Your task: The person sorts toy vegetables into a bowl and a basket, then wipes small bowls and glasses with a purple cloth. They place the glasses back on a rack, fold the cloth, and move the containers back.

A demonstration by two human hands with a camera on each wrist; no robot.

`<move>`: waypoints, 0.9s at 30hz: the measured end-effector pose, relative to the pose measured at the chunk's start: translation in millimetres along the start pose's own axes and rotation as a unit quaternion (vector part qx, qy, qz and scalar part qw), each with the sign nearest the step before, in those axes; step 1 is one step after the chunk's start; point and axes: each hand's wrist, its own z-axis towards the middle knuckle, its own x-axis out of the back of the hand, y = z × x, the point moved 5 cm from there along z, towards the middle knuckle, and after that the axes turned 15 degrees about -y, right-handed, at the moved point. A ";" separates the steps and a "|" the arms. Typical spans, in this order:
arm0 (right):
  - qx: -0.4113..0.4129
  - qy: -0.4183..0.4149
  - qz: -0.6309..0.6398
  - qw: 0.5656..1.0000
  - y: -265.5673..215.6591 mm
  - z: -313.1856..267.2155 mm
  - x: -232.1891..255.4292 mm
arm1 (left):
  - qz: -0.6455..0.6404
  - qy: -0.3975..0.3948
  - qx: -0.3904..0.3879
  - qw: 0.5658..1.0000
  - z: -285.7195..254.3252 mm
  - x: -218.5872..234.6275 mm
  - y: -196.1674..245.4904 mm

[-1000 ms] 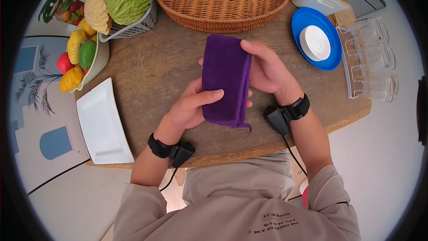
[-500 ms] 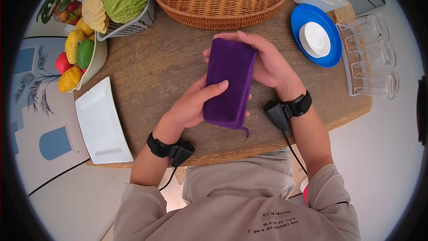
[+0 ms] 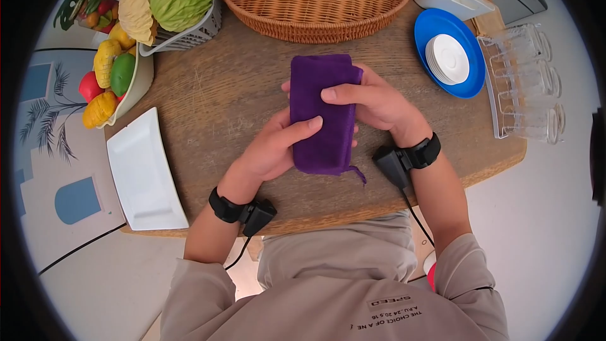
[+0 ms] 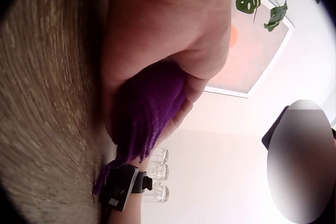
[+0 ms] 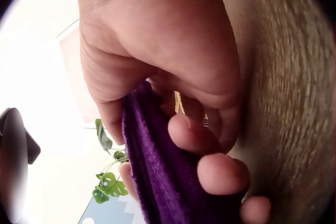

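A purple cloth (image 3: pixel 319 142), folded into a narrow oblong with a small loop hanging from its near corner, is held above the table between both hands. The left hand (image 3: pixel 268 145) grips its left side, thumb on top and fingers underneath. From the right, the right hand (image 3: pixel 385 104) pinches the upper part, its thumb lying across the top face. The right wrist view shows the folded layers of the cloth (image 5: pixel 157 166) edge-on, with the left hand's fingertips (image 5: pixel 223 174) beneath. In the left wrist view the cloth (image 4: pixel 152 103) fills the left palm.
A wicker basket (image 3: pixel 315 30) stands at the back of the wooden table (image 3: pixel 214 95). On the left are a white plate (image 3: pixel 146 173), a fruit bowl (image 3: pixel 142 85) and a grey vegetable basket (image 3: pixel 192 41). To the right sit a blue plate (image 3: pixel 470 82) with white saucers and a rack of glasses (image 3: pixel 536 120).
The right thumb has moved from the cloth's far right corner onto its top face, and the right hand has come slightly nearer. The cloth has tilted and straightened; the left hand keeps its grip.
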 end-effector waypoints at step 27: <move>0.042 0.079 -0.153 0.984 -19.1 0.7 -0.2 | -0.046 -0.004 0.032 0.998 -1.4 -5.1 0.4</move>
